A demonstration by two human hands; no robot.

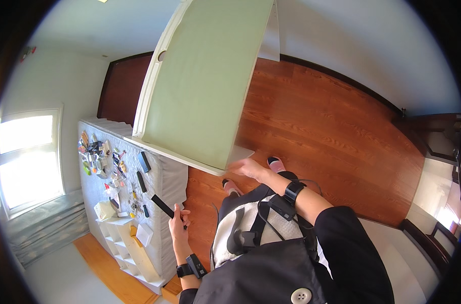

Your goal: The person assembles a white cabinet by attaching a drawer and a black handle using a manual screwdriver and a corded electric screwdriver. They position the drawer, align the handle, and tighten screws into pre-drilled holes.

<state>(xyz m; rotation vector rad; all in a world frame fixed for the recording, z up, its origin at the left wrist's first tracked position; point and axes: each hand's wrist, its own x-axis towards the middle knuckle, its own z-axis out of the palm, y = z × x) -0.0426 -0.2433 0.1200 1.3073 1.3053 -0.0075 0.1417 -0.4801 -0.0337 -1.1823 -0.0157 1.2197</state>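
Writing on the small mixed packets and tools [96, 157] heaped across the white quilted mattress [157, 178] is too small to read. The left hand [179, 221] has its grip closed around one end of a flat, straight black strip [162, 205], which points away to the upper left, over the mattress's side edge. The right hand [248, 168] reaches to the near right corner of a large, pale-green rectangular panel with a white rim [202, 86]; motion blur hides whether its fingers touch, and I cannot tell whether that grip is open or closed.

The panel's near edge runs from over the mattress to that corner. Its long right edge borders the reddish-brown wooden floor [331, 126], which spreads rightward to a dark skirting board [342, 78] and dark wooden furniture [430, 139]. Feet in pink-and-black socks [276, 164] stand near the corner.

On the mattress, a dark blue oblong block [145, 162] and a slim black bar [141, 181] lie between the packets and the panel's side. Nearer the person, a white compartmented frame [120, 242] and a white square box [144, 234] take up the mattress's end.
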